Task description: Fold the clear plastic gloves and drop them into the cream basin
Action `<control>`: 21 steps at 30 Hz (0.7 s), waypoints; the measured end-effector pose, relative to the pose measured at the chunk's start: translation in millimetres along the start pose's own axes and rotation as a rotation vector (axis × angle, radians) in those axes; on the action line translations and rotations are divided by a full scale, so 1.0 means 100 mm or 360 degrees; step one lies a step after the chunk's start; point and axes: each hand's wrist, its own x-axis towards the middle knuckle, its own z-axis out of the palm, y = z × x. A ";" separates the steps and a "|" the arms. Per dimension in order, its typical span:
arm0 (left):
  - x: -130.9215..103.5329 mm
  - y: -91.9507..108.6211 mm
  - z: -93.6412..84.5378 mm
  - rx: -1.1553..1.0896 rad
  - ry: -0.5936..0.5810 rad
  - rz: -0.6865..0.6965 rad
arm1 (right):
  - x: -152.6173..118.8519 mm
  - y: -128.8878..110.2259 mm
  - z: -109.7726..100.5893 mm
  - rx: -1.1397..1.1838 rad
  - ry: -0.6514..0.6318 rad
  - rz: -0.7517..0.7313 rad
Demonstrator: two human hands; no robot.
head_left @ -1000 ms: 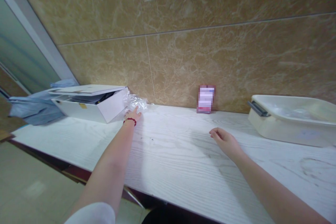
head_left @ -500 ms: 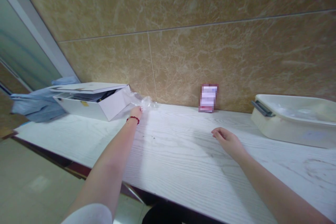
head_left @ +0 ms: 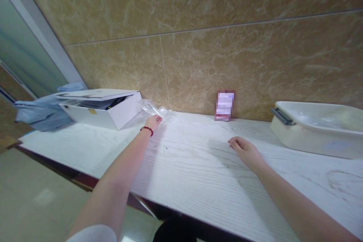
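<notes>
My left hand (head_left: 154,121), with a red bead bracelet at the wrist, has its fingers closed on a clear plastic bag (head_left: 150,107) near the wall, just right of the white box. Over the middle right of the table, my right hand (head_left: 246,152) has its fingers curled and the fingertips together. Whether something small is between them cannot be made out. A small blurred card with a red border (head_left: 225,105) leans upright against the wall, beyond my right hand.
A white box (head_left: 93,115) with a partly raised lid holds dark items at the left, beside blue cloth (head_left: 42,113). A cream plastic bin (head_left: 317,138) with a grey handle stands at the right; clear plastic lies inside. The table (head_left: 181,166) meets a marbled wall.
My left hand has moved slightly to the right, and the clear bag has shifted right with it and spread out more. My right hand has stayed almost in place.
</notes>
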 end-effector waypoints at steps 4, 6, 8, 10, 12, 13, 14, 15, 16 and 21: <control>0.01 -0.03 -0.17 -0.0154 -0.0016 0.0018 | 0.00 0.01 0.01 0.0006 -0.0015 0.0013; 0.02 -0.04 -0.30 -0.0238 -0.0032 0.0018 | 0.01 0.01 0.01 0.0016 -0.0013 0.0006; 0.02 -0.04 -0.44 -0.0333 -0.0035 0.0010 | 0.01 0.01 0.01 0.0021 -0.0006 -0.0003; 0.00 -0.03 -0.57 -0.0444 -0.0022 -0.0002 | 0.01 0.00 0.00 0.0019 0.0001 -0.0002; -0.04 -0.01 -0.67 -0.0561 0.0014 -0.0018 | 0.01 -0.01 0.00 0.0011 0.0003 0.0007; -0.06 -0.01 -0.71 -0.0613 0.0039 -0.0026 | 0.00 -0.01 0.00 0.0010 0.0004 0.0011; -0.08 0.00 -0.75 -0.0659 0.0070 -0.0036 | 0.00 -0.01 0.00 0.0011 0.0004 0.0013; -0.10 0.01 -0.77 -0.0699 0.0104 -0.0051 | 0.00 -0.01 0.00 0.0016 0.0005 0.0014; -0.11 0.02 -0.78 -0.0736 0.0140 -0.0072 | 0.00 -0.01 0.00 0.0022 0.0006 0.0013; -0.18 0.09 -0.73 -0.0947 0.0298 -0.0262 | 0.00 0.00 0.01 0.0029 0.0003 0.0004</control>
